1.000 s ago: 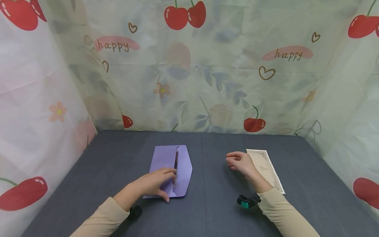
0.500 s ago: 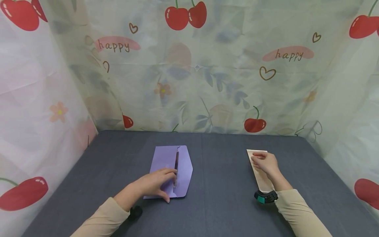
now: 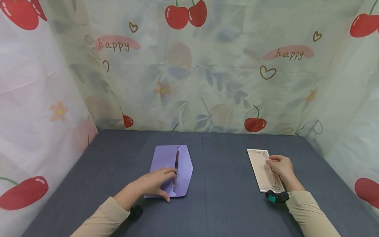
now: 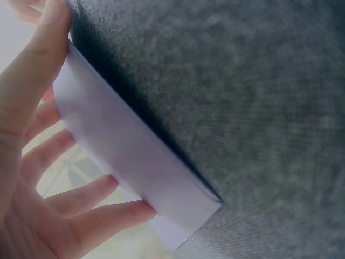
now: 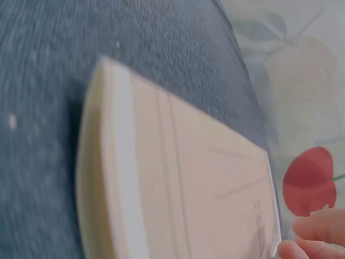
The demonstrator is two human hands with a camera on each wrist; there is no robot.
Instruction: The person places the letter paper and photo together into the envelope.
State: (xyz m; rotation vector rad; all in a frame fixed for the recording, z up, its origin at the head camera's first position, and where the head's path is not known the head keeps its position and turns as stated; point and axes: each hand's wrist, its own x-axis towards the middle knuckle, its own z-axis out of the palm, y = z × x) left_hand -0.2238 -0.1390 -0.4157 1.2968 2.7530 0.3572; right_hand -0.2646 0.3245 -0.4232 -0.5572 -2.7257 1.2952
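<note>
A purple envelope (image 3: 183, 171) lies on the dark cloth, its pointed flap spread to the right. My left hand (image 3: 155, 182) holds it, fingertips curled at the dark slot and thumb at the near edge. In the left wrist view, the spread fingers (image 4: 86, 194) reach one edge of the envelope (image 4: 129, 140). Further right lies a cream folded card (image 3: 260, 168) with a thin ornamental border. My right hand (image 3: 282, 169) pinches its right edge. The right wrist view shows the card's folded edge (image 5: 108, 162) and only the fingertips (image 5: 318, 226).
Dark grey cloth (image 3: 219, 184) covers the table. A patterned curtain (image 3: 195, 82) with cherries stands behind and along both sides. Black bands sit at the wrists; the right band (image 3: 276, 197) has a green patch and hangs by the card's near end.
My right hand has moved rightward from beside the card's left edge, across the card, to its right edge. More of the card's face now shows. The left hand and envelope stay put.
</note>
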